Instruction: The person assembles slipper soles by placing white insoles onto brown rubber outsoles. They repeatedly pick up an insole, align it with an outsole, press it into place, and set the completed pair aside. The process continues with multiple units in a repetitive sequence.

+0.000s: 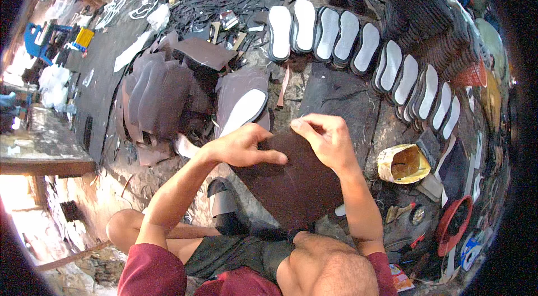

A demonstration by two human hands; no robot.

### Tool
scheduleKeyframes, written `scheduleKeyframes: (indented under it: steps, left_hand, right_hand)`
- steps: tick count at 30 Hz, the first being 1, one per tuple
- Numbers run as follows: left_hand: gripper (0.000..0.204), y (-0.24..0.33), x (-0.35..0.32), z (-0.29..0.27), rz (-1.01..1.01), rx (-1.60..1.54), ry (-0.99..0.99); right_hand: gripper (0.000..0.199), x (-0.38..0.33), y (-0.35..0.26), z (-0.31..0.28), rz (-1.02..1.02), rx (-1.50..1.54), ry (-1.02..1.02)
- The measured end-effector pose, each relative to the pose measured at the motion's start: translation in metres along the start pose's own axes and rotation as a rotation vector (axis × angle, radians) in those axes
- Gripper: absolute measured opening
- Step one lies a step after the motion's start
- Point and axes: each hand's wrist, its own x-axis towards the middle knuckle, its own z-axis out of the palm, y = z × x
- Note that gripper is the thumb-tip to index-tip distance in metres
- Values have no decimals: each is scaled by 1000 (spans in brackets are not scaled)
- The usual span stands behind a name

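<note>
Pressing down on a large dark-brown sheet of leather-like material [300,181], both hands are working at its far edge, above the person's knees. The left hand [246,147] is lying fairly flat, fingers extended and closed on nothing, its forefinger pinning the sheet's upper edge. The right hand [328,139] is curling its fingers at the same edge, apparently pinching or folding the margin; whether material is actually held between fingertips cannot be told. In my judgement, the step is calling for steady pressure from the pinning hand while the other is drawing the edge evenly, avoiding creases.

Beyond the grip, a long curved row of dark soles with white insoles [358,49] is lying well apart. To the left of the grip, a stack of dark-brown cut leather pieces [157,100] is fanning out, and just beyond the left hand a brown piece bearing a white insole shape [244,105] is resting. To the right, an open yellow tin of brown adhesive [402,162] is standing near the sheet; it could spill if knocked. Farther right and nearer the person, a red bowl-shaped container [455,223] is sitting among small tools.
</note>
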Motion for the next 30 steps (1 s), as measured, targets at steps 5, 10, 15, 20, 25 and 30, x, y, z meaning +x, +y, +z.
scheduleKeyframes:
  steps: [5,10,15,20,25,30]
  left_hand:
    - [34,-88,-54,1,-206,-285,623]
    - [56,-202,-106,3,-49,-1166,1599]
    - [80,-226,-46,53,-143,-636,1474]
    - [94,-195,8,82,-418,333,962]
    - [79,-131,12,103,-292,-265,1020]
    - [55,-109,60,85,-140,-751,808]
  right_hand:
    - [24,-2,-24,21,-607,-341,211]
    - [26,-78,-114,-7,-976,-194,142]
    - [6,-88,-132,15,-1031,-65,348]
    - [26,-55,-115,18,-950,-241,73]
    - [57,-7,20,50,-193,-148,390]
    - [78,-38,153,68,361,614,471]
